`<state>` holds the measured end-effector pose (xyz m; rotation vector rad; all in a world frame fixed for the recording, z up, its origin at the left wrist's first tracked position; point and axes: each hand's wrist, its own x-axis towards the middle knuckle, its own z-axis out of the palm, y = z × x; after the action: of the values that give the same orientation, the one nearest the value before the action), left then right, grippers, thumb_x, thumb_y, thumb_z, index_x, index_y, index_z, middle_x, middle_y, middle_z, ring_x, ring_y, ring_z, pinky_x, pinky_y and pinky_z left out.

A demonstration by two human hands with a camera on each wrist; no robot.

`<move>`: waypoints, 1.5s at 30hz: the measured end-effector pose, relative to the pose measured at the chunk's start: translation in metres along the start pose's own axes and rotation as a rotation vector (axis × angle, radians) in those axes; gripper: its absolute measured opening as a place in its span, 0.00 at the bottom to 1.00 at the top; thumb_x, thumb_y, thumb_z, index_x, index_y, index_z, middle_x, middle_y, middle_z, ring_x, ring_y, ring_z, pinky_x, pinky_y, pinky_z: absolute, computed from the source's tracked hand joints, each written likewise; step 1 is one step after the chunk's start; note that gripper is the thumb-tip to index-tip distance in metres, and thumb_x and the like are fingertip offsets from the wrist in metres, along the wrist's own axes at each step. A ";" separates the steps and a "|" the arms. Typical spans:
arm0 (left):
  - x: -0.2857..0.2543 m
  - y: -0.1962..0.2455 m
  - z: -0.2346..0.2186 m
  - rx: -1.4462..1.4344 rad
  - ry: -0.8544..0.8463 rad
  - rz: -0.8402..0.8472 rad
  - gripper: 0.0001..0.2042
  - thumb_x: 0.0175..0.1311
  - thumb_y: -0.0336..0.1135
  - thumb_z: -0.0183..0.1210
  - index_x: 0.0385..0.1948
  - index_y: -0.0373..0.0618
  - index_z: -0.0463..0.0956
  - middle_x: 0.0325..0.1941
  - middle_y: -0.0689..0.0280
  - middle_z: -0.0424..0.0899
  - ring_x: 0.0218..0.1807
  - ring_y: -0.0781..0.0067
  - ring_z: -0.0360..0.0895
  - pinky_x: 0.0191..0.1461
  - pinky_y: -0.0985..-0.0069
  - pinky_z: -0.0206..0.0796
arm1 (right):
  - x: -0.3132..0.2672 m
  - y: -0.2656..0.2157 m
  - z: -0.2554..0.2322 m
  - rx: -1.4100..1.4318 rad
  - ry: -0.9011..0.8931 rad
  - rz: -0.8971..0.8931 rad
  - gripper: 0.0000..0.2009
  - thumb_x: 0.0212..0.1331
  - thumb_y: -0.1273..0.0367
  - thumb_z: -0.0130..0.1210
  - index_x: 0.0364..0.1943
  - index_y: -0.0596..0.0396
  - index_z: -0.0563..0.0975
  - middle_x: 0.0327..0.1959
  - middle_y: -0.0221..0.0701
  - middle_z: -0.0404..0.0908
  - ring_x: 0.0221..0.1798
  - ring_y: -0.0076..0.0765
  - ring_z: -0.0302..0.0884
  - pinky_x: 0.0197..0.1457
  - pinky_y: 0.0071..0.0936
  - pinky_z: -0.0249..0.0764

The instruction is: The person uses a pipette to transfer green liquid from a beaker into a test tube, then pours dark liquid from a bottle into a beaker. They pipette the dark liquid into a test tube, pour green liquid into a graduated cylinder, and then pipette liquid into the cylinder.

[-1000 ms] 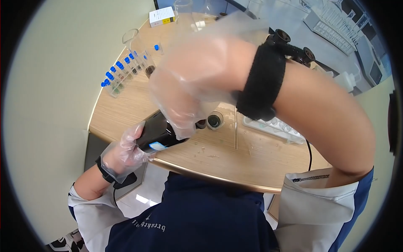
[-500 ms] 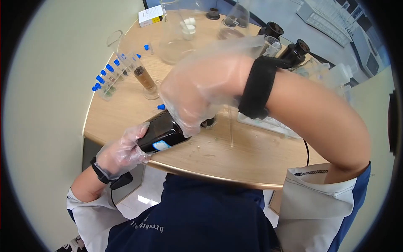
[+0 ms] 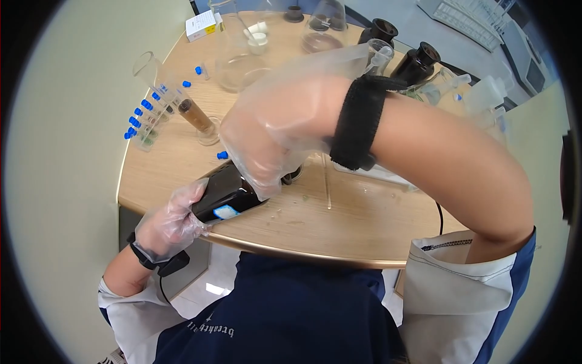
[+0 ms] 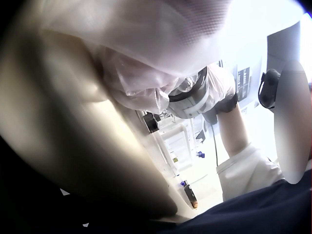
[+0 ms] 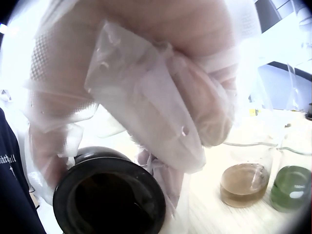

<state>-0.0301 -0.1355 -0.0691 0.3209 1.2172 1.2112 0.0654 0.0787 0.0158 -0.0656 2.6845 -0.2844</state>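
A dark brown glass bottle (image 3: 209,203) with a small blue-edged white label (image 3: 226,212) lies tilted over the near table edge, its mouth end toward the right. My left hand (image 3: 173,219), in a clear plastic glove, grips its base end. From above, my gloved right hand (image 3: 260,133) grips the bottle near the neck, hiding much of that end in the head view. The right wrist view shows the open black mouth rim (image 5: 109,166) between thumb and fingers. Just beyond the mouth stands a small glass beaker (image 3: 295,175) with dark contents, partly hidden.
Left are a rack of blue-capped tubes (image 3: 142,124), a measuring cylinder (image 3: 195,115) with brown liquid and a loose blue cap (image 3: 223,155). Conical flasks (image 3: 239,73) and more brown bottles (image 3: 418,64) stand behind. A glass rod (image 3: 327,188) lies right, near a white tray (image 3: 376,175).
The head view has shifted, so the table things sit further left. Both hands keep their grip on the bottle; its mouth end has come nearer the small beaker, which is more hidden now.
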 end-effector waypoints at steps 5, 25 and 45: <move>0.005 -0.007 -0.010 -0.018 -0.012 -0.011 0.22 0.62 0.53 0.54 0.45 0.41 0.71 0.31 0.66 0.78 0.24 0.77 0.72 0.25 0.82 0.61 | -0.007 0.002 0.000 0.024 0.033 -0.014 0.18 0.26 0.56 0.65 0.25 0.50 0.83 0.24 0.33 0.80 0.26 0.39 0.74 0.33 0.35 0.73; 0.004 -0.009 -0.017 0.023 0.047 0.002 0.22 0.61 0.53 0.56 0.44 0.43 0.71 0.30 0.66 0.78 0.24 0.76 0.74 0.23 0.82 0.63 | -0.006 -0.005 -0.008 -0.146 0.001 0.059 0.18 0.26 0.55 0.64 0.25 0.49 0.83 0.25 0.32 0.81 0.28 0.38 0.76 0.34 0.35 0.74; 0.014 -0.027 -0.044 -0.218 -0.011 0.028 0.38 0.47 0.66 0.58 0.52 0.44 0.66 0.41 0.56 0.77 0.29 0.64 0.74 0.20 0.75 0.62 | -0.015 -0.009 -0.031 -0.009 0.227 0.034 0.16 0.25 0.65 0.67 0.26 0.53 0.82 0.25 0.34 0.81 0.27 0.39 0.76 0.31 0.35 0.73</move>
<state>-0.0548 -0.1516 -0.1142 0.1830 1.0622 1.3514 0.0654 0.0773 0.0516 0.0111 2.9092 -0.2847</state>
